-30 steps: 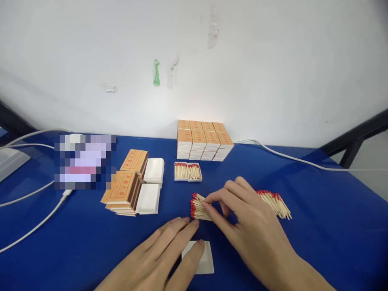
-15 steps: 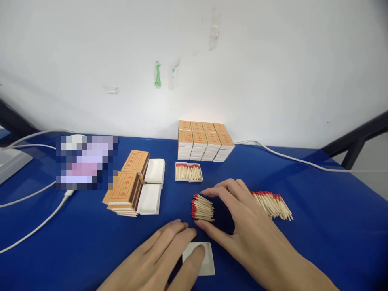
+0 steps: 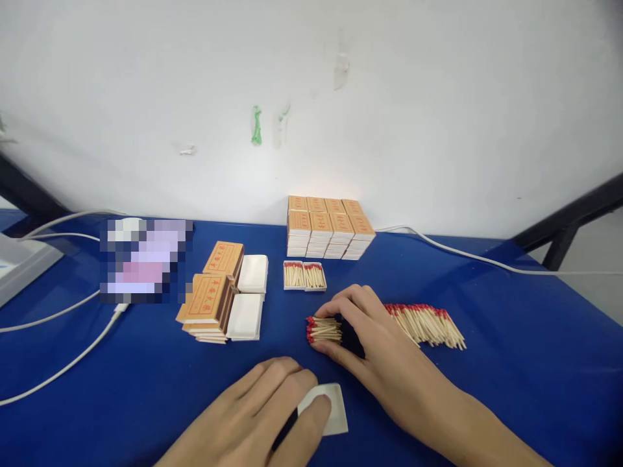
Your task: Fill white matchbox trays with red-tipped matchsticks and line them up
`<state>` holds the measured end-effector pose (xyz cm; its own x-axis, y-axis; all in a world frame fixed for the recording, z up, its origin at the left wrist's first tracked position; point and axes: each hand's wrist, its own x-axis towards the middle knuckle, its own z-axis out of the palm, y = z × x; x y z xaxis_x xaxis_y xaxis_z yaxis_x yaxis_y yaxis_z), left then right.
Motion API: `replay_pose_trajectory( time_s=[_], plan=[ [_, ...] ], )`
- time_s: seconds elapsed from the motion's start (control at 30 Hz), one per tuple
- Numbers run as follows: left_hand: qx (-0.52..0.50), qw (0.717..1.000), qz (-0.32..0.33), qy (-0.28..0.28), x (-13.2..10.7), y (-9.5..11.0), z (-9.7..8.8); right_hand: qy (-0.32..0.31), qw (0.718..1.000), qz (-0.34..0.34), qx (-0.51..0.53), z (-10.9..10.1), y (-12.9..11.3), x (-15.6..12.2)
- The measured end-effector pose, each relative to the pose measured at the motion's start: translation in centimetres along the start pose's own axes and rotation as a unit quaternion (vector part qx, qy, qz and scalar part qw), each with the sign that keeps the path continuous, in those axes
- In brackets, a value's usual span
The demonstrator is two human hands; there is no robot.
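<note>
My right hand point(image 3: 374, 347) pinches a small bundle of red-tipped matches point(image 3: 321, 329) between thumb and fingers on the blue table point(image 3: 511, 363). A larger heap of loose matches point(image 3: 431, 324) lies just right of that hand. My left hand point(image 3: 263, 415) rests near the front edge, its fingers holding down an empty white matchbox tray point(image 3: 333, 408). Two small trays filled with matches point(image 3: 305, 275) sit behind the bundle.
A block of stacked orange matchboxes point(image 3: 328, 227) stands at the back by the white wall. Orange sleeves point(image 3: 211, 292) and white empty trays point(image 3: 248, 298) are piled at middle left. White cables point(image 3: 58, 370) cross the left side; another cable point(image 3: 467, 254) runs along the back right.
My right hand has closed its thumb and fingers around the small match bundle and squared it up. The left hand stayed on the white tray, sliding slightly.
</note>
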<state>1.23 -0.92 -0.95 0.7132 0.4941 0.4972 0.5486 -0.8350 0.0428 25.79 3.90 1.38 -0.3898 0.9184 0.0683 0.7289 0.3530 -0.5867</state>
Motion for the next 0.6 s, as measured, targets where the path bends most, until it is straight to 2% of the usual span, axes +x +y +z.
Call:
replay_pose_trajectory(
  time_s=[0.13, 0.4, 0.6],
  plan=[
    [-0.002, 0.999, -0.014, -0.029, 0.4, -0.2, -0.2, -0.007, 0.999, -0.036, -0.039, -0.5, -0.2, 0.6],
    [0.006, 1.000, -0.022, -0.012, 0.4, -0.8, 0.2, -0.010, 0.983, -0.106, -0.149, -0.6, 0.3, 1.3],
    [-0.006, 0.998, -0.059, -0.005, 0.6, -0.9, -0.1, -0.005, 0.978, -0.138, -0.157, -0.6, 1.1, 1.2]
  ],
)
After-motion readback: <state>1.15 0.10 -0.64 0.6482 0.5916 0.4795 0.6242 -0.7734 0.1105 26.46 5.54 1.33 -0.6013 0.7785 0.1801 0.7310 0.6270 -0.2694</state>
